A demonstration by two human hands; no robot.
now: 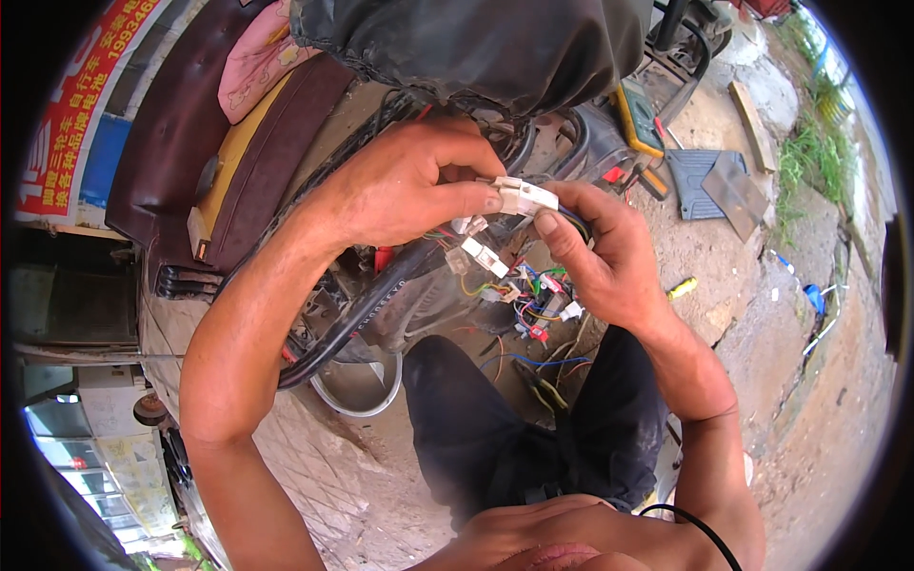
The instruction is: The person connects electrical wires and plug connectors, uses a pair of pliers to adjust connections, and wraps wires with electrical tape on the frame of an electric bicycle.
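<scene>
Bare left hand (419, 181): thumb (466, 202) extended toward the right, index finger (466, 147) arched above it, grip pinched. Bare right hand (614, 252): thumb opposed to the curled fingers (588, 198) (partly hidden), facing the left fingertips. Bent elbows: left (228, 428) below-left of its hand; right (712, 414) below-right.
</scene>
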